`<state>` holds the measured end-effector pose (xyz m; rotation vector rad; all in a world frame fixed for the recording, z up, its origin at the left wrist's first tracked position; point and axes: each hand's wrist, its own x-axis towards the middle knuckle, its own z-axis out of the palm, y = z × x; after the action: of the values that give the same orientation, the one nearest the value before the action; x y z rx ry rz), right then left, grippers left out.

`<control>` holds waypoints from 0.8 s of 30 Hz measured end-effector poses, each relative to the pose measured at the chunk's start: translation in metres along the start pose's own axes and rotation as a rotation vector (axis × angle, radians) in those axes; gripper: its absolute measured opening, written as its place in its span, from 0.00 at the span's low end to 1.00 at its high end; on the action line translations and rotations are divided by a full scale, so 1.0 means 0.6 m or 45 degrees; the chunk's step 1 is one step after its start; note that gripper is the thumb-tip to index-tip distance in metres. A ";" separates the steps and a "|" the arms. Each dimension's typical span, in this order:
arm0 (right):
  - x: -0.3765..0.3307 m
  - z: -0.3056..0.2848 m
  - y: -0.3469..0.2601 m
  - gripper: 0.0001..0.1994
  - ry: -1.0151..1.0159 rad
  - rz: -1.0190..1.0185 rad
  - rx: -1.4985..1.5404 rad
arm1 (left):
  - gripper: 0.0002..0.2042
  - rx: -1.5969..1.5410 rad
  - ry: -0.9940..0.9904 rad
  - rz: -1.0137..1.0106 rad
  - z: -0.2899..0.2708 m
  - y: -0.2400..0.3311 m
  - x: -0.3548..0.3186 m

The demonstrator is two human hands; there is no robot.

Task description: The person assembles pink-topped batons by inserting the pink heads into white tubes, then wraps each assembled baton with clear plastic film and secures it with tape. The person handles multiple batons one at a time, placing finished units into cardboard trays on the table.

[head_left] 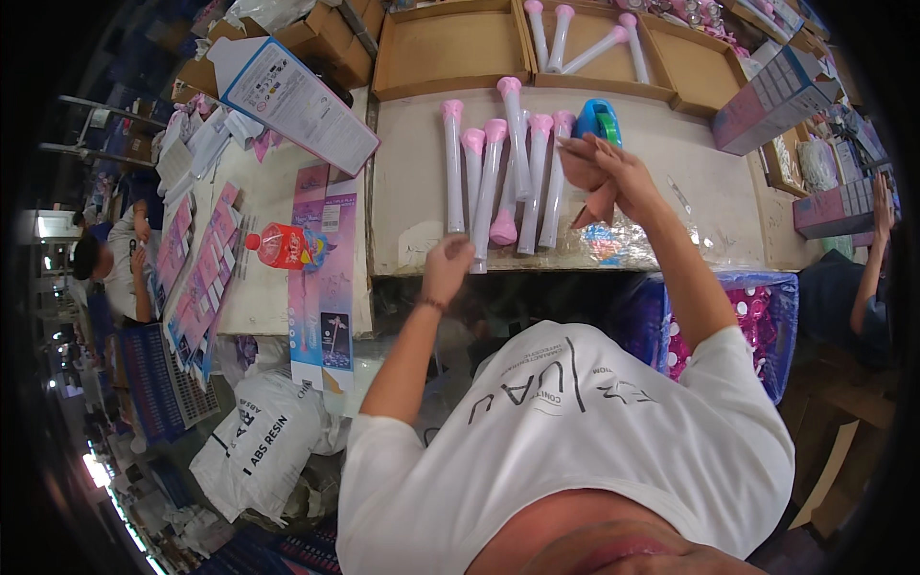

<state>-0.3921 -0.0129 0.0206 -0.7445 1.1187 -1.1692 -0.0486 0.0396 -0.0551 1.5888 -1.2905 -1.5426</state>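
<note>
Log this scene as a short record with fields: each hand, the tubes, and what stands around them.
Left hand: at the near ends of the tubes; blurred, contact unclear
Right hand: holding a brown piece, material unclear
Tubes: pale with pink ends, in a loose row on the table; most pink ends point away from the person, one toward
Beyond row: cardboard tray with more tubes
Near right hand: blue tape dispenser
Left side: red bottle

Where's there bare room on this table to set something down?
Bare patches: left of the pink-capped tubes, to the left edge of the table, and between the blue tape dispenser and upper-right box. The middle is crowded with tubes.
</note>
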 end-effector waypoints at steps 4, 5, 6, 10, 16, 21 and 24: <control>-0.098 0.027 0.032 0.28 -0.022 0.114 0.173 | 0.24 0.653 0.294 0.279 -0.015 0.016 0.138; -0.117 0.035 0.047 0.27 0.058 0.158 0.132 | 0.25 0.724 0.320 0.227 -0.016 0.013 0.169; -0.133 0.038 0.058 0.27 0.077 0.244 0.300 | 0.25 0.805 0.333 0.150 -0.012 0.008 0.197; -0.169 0.035 0.075 0.25 -0.127 0.150 0.569 | 0.22 0.962 0.184 -0.088 -0.001 -0.026 0.265; -0.165 0.027 0.029 0.23 -0.098 -0.029 0.789 | 0.11 -0.057 0.221 -0.039 -0.032 0.013 0.223; -0.136 0.054 -0.012 0.24 -0.160 -0.143 0.845 | 0.09 -0.426 0.006 0.406 -0.033 0.081 0.028; -0.126 0.088 -0.019 0.25 -0.192 -0.178 0.719 | 0.11 -0.338 0.064 0.484 -0.015 0.128 -0.046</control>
<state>-0.3460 0.0518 0.0689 -0.4627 0.5708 -1.4350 -0.0553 0.0341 0.0267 1.1336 -1.2184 -1.3590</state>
